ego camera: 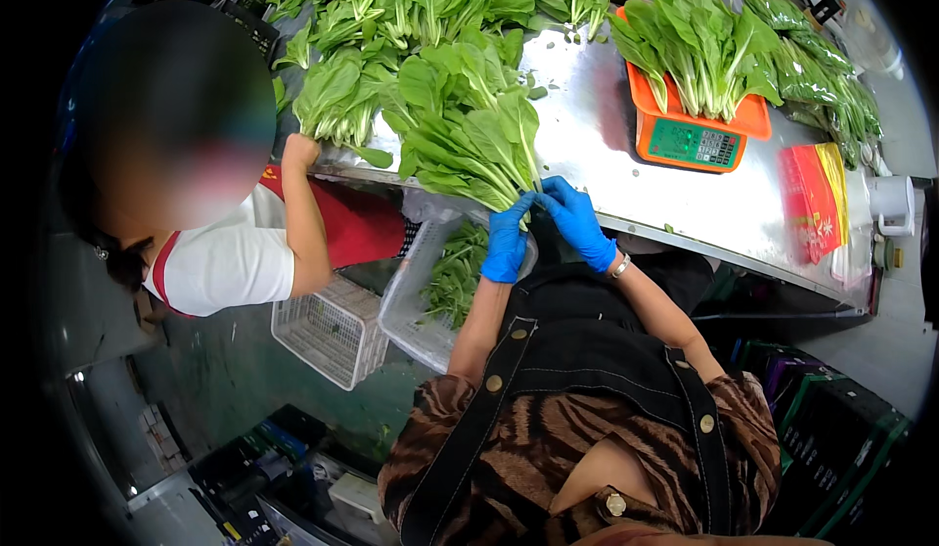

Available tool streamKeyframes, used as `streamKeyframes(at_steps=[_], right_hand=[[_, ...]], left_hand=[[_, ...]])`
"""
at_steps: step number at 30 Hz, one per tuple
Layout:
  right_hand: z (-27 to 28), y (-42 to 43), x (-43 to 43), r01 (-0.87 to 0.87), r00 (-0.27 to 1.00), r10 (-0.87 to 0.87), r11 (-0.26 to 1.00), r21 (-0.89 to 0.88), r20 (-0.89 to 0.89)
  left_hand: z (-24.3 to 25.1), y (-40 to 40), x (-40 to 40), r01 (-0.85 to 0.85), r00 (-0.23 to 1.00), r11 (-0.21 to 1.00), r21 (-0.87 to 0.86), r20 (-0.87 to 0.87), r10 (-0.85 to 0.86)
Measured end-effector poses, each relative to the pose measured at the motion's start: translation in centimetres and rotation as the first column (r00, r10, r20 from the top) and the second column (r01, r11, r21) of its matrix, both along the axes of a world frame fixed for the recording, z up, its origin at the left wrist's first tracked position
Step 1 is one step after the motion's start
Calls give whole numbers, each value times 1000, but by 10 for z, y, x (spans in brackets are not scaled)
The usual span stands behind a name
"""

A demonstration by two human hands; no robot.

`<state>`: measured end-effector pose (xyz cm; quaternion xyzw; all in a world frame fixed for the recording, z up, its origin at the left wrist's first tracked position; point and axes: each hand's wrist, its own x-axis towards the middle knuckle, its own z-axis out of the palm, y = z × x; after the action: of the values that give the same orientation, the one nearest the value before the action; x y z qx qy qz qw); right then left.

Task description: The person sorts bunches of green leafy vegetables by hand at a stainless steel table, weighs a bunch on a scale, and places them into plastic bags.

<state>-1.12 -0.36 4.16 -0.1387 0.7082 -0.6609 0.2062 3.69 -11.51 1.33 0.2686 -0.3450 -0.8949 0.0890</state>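
Note:
Both of my hands wear blue gloves and meet at the near edge of the metal table (587, 135). My left hand (508, 241) is closed around the stem ends of a bunch of leafy greens (469, 142), whose leaves point away from me. At the same stem ends, my right hand (576, 223) pinches a stem with thumb and fingers. Behind the bunch lies a large pile of leafy greens (411, 3). To the right, an orange digital scale (693, 142) carries another bunch of greens (697, 54).
A co-worker (227, 252) stands at the left, one fist on the table edge. Below the edge are a clear plastic bin (400, 311) with loose leaves and a white crate (323, 333). Bagged greens (814, 69), a red and yellow bag (814, 201) and a white mug (891, 205) lie right.

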Motion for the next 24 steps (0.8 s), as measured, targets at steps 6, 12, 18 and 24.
streamKeyframes(at_steps=[6,12,18,24], right_hand=[[2,-11,-5,105,909,8,963,248,-417],[16,-24,-20,-88,831,266,930,357,-489],[-13,-43,-112,324,871,-168,903,282,-462],[-13,-94,-115,301,748,100,830,470,-656]], left_hand=[[5,-5,-1,-61,997,998,4,-54,61],[7,-21,3,-132,991,989,65,-14,133],[22,-43,16,-173,954,946,276,-190,230],[21,-54,23,-129,861,876,465,-386,331]])
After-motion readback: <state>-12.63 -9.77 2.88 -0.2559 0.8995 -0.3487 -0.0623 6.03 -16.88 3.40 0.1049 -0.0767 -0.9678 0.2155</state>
